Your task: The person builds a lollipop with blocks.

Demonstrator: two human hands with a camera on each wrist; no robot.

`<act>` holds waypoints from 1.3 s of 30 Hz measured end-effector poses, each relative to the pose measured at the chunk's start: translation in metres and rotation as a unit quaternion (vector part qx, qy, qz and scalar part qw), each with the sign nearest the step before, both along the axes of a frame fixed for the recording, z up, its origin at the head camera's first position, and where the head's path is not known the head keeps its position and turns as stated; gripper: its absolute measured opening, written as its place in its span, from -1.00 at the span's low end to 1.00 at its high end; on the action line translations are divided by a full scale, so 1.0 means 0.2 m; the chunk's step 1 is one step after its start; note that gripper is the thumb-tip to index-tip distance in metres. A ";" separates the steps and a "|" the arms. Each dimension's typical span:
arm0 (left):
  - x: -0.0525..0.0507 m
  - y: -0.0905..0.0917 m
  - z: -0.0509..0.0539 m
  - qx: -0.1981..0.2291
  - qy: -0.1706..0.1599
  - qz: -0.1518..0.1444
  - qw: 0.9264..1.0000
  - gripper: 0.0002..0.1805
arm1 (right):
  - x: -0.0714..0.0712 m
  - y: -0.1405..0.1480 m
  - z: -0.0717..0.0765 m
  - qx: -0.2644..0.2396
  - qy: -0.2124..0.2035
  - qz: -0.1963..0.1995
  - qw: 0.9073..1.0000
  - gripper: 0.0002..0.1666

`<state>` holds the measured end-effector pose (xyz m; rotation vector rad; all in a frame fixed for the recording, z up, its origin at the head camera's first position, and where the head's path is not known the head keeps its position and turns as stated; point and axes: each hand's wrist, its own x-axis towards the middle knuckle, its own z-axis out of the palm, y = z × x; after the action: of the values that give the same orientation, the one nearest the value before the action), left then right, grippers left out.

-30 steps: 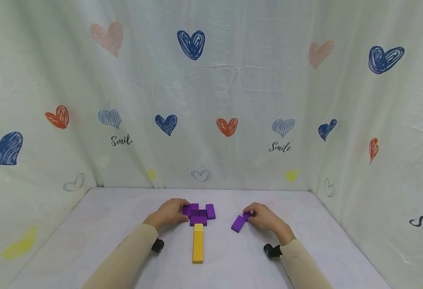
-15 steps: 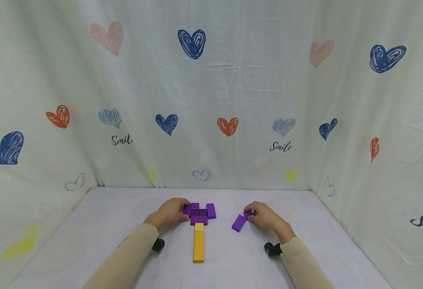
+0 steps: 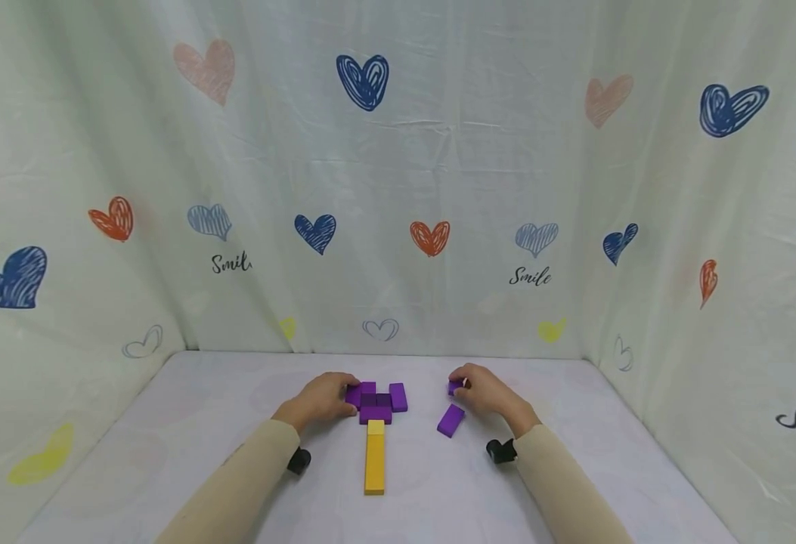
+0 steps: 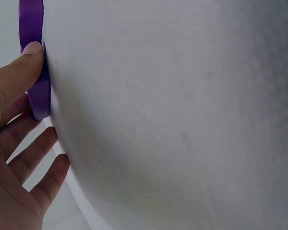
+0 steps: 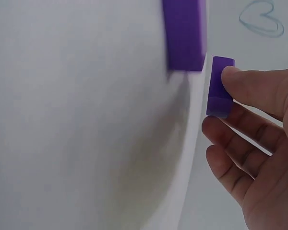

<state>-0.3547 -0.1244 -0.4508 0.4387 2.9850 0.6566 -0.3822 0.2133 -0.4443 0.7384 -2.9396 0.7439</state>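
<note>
My left hand (image 3: 319, 397) holds a purple block (image 3: 353, 397) at the left side of a flat group of purple blocks on the table. In the left wrist view the thumb presses this purple block (image 4: 40, 96) from the near side, with fingers behind it. My right hand (image 3: 489, 393) pinches a small purple block (image 5: 221, 88) between thumb and fingers, raised off the table. Below it lies a loose purple block (image 3: 450, 421), tilted. Within the group, a purple block (image 3: 376, 415) lies crosswise in front of two darker squares, and another purple block (image 3: 398, 397) stands lengthwise at right.
A yellow strip (image 3: 374, 465) with a lighter yellow end (image 3: 375, 428) runs from the group toward the front. The white-covered table (image 3: 234, 400) meets a pale curtain (image 3: 398, 174) printed with hearts at the back and sides.
My right hand has lifted the small purple block away from the loose one and moved it back and slightly left. The left hand stays at the group.
</note>
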 end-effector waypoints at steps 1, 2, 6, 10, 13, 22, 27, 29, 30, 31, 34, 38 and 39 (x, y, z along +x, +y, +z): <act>0.00 0.00 0.00 0.000 0.000 0.000 1.000 -0.44 | -0.01 -0.03 0.01 0.005 0.001 0.006 1.000 -0.69; 0.00 0.00 0.00 0.000 0.001 0.000 1.000 -0.44 | -0.02 -0.05 0.02 0.007 0.004 0.013 1.000 -0.69; 0.00 0.00 0.00 0.002 0.000 0.000 1.000 -0.44 | -0.04 -0.18 0.06 -0.002 0.005 0.037 0.999 -0.67; 0.00 0.00 0.00 0.003 -0.004 -0.001 1.000 -0.44 | -0.05 -0.31 0.07 -0.012 -0.007 0.051 0.999 -0.66; 0.00 0.00 0.00 0.000 -0.004 -0.004 1.000 -0.44 | -0.07 -0.40 0.06 -0.006 -0.008 0.062 0.998 -0.65; -0.01 0.00 0.00 -0.008 0.000 -0.004 1.000 -0.43 | -0.09 -0.59 0.04 0.001 -0.037 0.068 0.997 -0.64; -0.02 -0.01 -0.01 -0.013 0.006 -0.010 1.000 -0.43 | -0.09 -0.64 0.03 -0.002 -0.042 0.082 0.996 -0.65; -0.02 -0.01 0.00 -0.011 0.006 -0.012 1.000 -0.43 | -0.09 -0.65 0.03 0.000 -0.042 0.081 0.996 -0.66; -0.02 -0.01 0.00 -0.009 0.003 -0.010 1.000 -0.43 | -0.09 -0.65 0.02 0.000 -0.043 0.080 0.996 -0.66; -0.02 0.00 0.00 -0.009 0.003 -0.009 1.000 -0.43 | -0.09 -0.66 0.02 0.001 -0.045 0.077 0.996 -0.67; -0.01 0.00 0.00 -0.009 -0.001 -0.005 1.000 -0.43 | -0.09 -0.66 0.01 0.001 -0.051 0.072 0.996 -0.67; -0.02 0.00 0.00 -0.007 -0.007 0.002 1.000 -0.42 | -0.10 -0.65 0.00 0.003 -0.050 0.066 0.997 -0.68; -0.02 0.00 0.00 -0.007 -0.007 0.002 1.000 -0.42 | -0.10 -0.65 -0.01 0.002 -0.050 0.066 0.997 -0.68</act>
<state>-0.3578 -0.1242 -0.4510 0.4239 2.9759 0.6366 -0.4018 0.0837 -0.4459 0.9293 -3.0051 0.8056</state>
